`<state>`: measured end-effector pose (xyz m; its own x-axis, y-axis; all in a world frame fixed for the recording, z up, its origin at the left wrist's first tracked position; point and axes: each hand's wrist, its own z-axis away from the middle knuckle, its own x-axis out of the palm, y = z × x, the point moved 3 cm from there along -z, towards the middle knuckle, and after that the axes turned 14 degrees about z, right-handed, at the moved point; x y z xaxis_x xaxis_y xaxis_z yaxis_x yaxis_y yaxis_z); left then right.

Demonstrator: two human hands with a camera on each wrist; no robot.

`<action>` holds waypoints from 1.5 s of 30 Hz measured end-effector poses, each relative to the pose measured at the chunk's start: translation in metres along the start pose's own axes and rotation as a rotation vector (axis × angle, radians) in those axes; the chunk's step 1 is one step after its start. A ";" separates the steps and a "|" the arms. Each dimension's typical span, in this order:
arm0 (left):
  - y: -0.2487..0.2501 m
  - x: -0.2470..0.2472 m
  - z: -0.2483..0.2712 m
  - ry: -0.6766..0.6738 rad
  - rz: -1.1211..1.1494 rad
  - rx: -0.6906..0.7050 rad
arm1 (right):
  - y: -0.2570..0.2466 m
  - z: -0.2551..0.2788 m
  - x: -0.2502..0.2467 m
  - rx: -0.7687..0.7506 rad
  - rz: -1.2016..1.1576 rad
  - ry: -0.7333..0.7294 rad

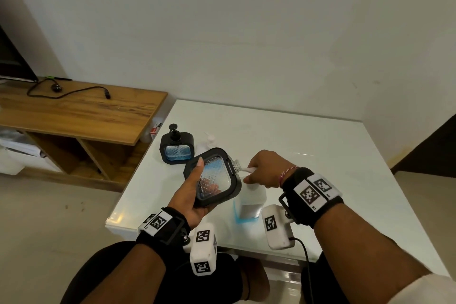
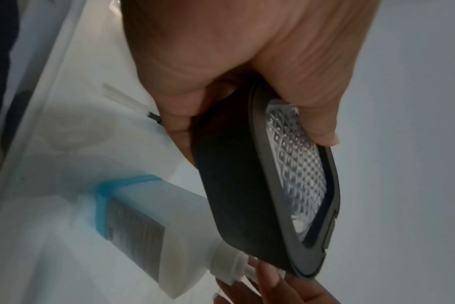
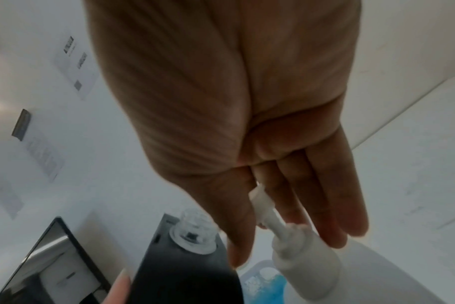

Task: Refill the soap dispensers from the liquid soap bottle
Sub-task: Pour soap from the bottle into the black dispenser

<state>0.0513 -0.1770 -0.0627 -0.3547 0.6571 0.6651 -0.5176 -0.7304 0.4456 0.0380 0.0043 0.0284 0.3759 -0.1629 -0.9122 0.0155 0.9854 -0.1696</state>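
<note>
My left hand (image 1: 190,195) (image 2: 247,61) grips a black-framed, clear-windowed soap dispenser (image 1: 217,175) (image 2: 260,185), tilted above the table. Its uncapped neck (image 1: 237,165) (image 3: 192,228) points right at the pump nozzle (image 1: 250,169) of the liquid soap bottle (image 1: 251,202) (image 2: 143,216) (image 3: 307,265). This white bottle stands upright with a little blue soap at its bottom. My right hand (image 1: 269,168) (image 3: 286,185) lies on its pump head, fingers straight. A second dispenser (image 1: 176,147), its black pump fitted and blue soap inside, stands at the back left.
The white glossy table (image 1: 320,155) meets a wooden cabinet (image 1: 86,111) on its left, with a black cable lying on top. A clear tube with a black end (image 2: 133,100) lies on the table behind my left hand. A small pale object (image 1: 209,140) sits beside the second dispenser.
</note>
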 end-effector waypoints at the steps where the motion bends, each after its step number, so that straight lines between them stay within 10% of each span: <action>1: -0.001 -0.002 -0.002 0.004 0.003 -0.003 | 0.002 0.001 -0.002 0.001 -0.043 -0.012; 12: 0.001 -0.020 -0.018 0.027 -0.052 -0.014 | 0.013 -0.011 -0.006 0.234 -0.685 0.079; 26: -0.003 -0.019 -0.024 0.030 -0.081 -0.013 | -0.001 -0.049 0.043 0.474 -0.847 0.050; 45: -0.008 -0.019 -0.035 0.000 -0.050 -0.054 | 0.008 -0.049 0.046 0.381 -0.531 0.008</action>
<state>0.0351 -0.1778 -0.0996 -0.3271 0.6927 0.6428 -0.5756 -0.6855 0.4457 0.0105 0.0020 -0.0331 0.2197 -0.6313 -0.7438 0.5251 0.7191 -0.4552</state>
